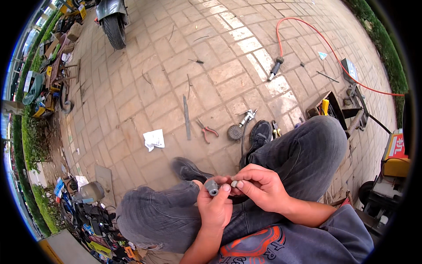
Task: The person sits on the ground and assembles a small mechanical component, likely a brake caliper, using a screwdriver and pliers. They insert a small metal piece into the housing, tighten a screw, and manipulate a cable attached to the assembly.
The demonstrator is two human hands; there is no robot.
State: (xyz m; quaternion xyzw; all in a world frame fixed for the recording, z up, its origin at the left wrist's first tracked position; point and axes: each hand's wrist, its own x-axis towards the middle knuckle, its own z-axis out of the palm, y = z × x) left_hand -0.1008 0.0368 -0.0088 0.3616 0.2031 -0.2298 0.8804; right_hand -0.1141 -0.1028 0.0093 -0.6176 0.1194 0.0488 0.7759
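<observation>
Above my lap, my left hand [215, 209] is closed around a grey tapered metal fitting [211, 187] with a round hole in its end. Close beside it, the thumb and fingers of my right hand [263, 189] pinch a small pale piece [234, 183], too small to name. The two hands nearly meet. On the paving beyond my feet lie pliers [207, 131] with red handles and a metal air tool [247, 118] next to a round ribbed grey disc [235, 132].
A white paper [154, 140] and a dark flat strip [186, 118] lie ahead. An orange hose [323, 37] runs to a black hand tool [276, 67]. An open toolbox [324, 105] stands at right; a scooter wheel [114, 33] is at the far left. Clutter [94, 224] lines the left side.
</observation>
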